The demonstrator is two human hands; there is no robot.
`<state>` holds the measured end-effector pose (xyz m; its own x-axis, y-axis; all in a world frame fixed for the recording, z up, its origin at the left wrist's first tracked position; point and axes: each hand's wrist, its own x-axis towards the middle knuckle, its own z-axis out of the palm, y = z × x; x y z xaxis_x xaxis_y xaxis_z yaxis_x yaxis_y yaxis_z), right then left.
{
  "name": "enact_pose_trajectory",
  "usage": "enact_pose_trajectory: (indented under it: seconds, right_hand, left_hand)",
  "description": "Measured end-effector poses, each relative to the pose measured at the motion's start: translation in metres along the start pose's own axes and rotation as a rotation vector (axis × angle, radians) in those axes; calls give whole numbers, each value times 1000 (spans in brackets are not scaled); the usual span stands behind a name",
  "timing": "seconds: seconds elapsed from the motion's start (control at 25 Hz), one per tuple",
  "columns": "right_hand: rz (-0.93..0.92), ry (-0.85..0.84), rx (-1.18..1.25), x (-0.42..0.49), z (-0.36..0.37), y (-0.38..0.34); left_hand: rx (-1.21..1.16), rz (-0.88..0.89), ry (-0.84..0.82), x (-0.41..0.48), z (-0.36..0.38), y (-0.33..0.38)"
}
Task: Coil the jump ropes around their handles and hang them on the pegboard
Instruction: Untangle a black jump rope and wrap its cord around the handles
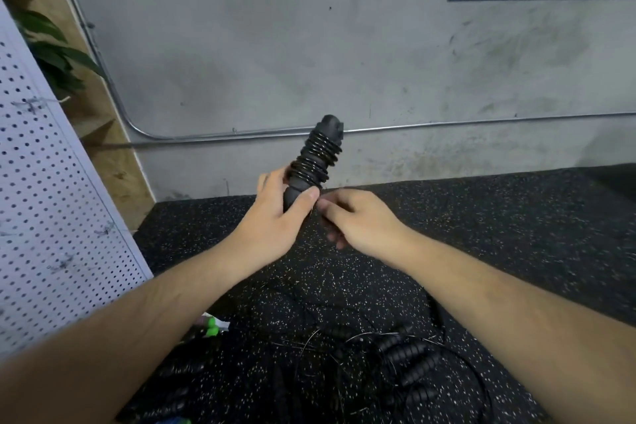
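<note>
Jump rope (315, 158) held up before the wall, black cord wound round its handles; left hand (272, 217) grips the lower end, right hand (358, 217) curled just beside it, pinching what looks like the cord's tail (thin, blurred). Risk: if that pinch slackens, the springy turns may unwind before reaching the pegboard (51, 200). Loose ropes (406, 358) on the mat (481, 217) below could snag a trailing end.
</note>
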<state>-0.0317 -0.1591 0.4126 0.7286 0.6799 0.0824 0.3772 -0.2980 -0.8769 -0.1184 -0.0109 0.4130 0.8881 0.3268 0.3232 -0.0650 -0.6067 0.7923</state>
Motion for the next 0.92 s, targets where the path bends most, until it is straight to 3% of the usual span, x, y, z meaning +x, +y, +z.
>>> enact_pose_trajectory:
  seconds: [0.12,0.28,0.52,0.68,0.92]
  right_hand:
    - [-135,23,-240,-6,12,-8]
    - [-283,55,-172,-19,18,-16]
    - [-443,71,-403,-17,14,-11]
    - [-499,288,-560,-16,12,-12]
    - [-756,549,-745,-9,15,-15]
  left_hand:
    - [-14,-34,40,8,-3,-8]
    - [-178,-39,86,6,-8,0]
    - [-497,-77,93,3,-12,5]
    - [-630,-90,-10,-4,-13,13]
    - [-722,-125,-53,-5,-4,18]
